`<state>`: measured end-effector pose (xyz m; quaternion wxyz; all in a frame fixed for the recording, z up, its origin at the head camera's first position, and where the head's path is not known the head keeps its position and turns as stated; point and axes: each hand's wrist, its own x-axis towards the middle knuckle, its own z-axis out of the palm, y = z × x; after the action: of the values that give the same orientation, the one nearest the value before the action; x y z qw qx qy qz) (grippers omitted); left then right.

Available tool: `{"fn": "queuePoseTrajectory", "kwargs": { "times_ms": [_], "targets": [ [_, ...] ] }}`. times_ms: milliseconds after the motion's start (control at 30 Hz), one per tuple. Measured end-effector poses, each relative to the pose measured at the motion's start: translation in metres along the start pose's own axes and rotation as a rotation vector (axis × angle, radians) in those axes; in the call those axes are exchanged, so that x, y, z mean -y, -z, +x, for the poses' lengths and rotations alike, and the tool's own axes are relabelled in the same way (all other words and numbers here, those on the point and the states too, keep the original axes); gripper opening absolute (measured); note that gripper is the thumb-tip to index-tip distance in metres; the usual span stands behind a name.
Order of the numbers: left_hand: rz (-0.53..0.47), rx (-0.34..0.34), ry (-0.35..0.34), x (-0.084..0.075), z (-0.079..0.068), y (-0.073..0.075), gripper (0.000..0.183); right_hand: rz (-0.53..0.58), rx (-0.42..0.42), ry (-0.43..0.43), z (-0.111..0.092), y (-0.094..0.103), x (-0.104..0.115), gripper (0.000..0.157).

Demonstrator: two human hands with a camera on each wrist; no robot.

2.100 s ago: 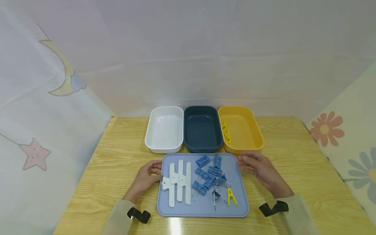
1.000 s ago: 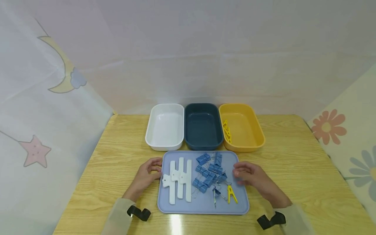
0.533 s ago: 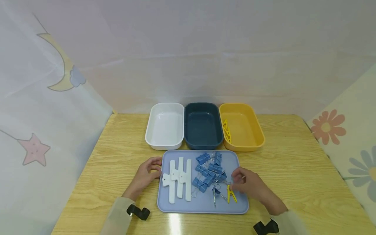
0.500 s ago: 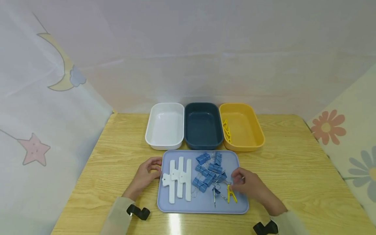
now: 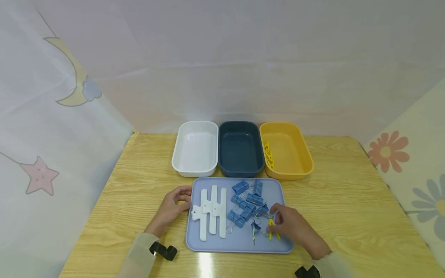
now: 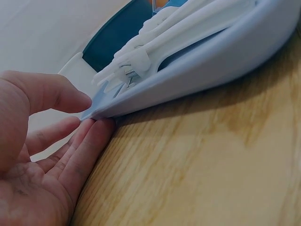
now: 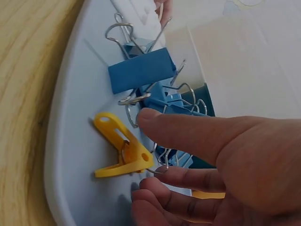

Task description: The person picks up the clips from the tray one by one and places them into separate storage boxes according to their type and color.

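My right hand [image 5: 293,224] reaches over the right side of a lilac tray [image 5: 240,245], thumb and fingers spread apart around a yellow clothespin [image 7: 136,157]. In the right wrist view the clothespin lies on the tray between the thumb and the lower fingers, which do not close on it. Several blue binder clips [image 5: 255,200] with wire handles are heaped beside it. At the tray's left edge my left hand [image 5: 170,208] rests with its fingertips against the rim, thumb raised. Close to that hand lie three white long-jawed sealing clips [image 5: 223,212].
Behind the tray stand three bins in a row: white [image 5: 196,154], dark blue [image 5: 240,154] and orange-yellow [image 5: 288,158]. Several yellow clothespins [image 5: 268,156] lie along the left wall of the orange-yellow bin. A wooden table [image 5: 347,193] carries everything, with printed cloth behind.
My right hand has moved from the tray's upper right edge inward and down to the yellow clothespin. The left hand has stayed at the tray's left edge.
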<state>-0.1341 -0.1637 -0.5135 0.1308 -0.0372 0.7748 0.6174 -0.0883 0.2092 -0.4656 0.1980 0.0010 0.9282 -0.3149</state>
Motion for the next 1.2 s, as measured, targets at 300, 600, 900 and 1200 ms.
{"fn": "queuePoseTrajectory", "kwargs": {
  "times_ms": [300, 600, 900, 1200],
  "targets": [
    [0.034, -0.009, -0.005, 0.002, -0.003, 0.002, 0.045, -0.028, -0.020, 0.030, -0.003, -0.010, 0.002, 0.036],
    [0.041, -0.014, 0.010, 0.005, 0.000, -0.001, 0.045, -0.027, -0.006, 0.010, -0.001, -0.007, -0.001, 0.032],
    [0.040, -0.015, 0.002, 0.000, -0.001, -0.001, 0.043, -0.029, 0.031, 0.032, -0.007, 0.006, 0.002, 0.035],
    [0.024, -0.021, -0.006, -0.002, 0.000, -0.002, 0.044, 0.020, 0.057, 0.169, -0.010, 0.029, -0.007, 0.033]
  ]
}}
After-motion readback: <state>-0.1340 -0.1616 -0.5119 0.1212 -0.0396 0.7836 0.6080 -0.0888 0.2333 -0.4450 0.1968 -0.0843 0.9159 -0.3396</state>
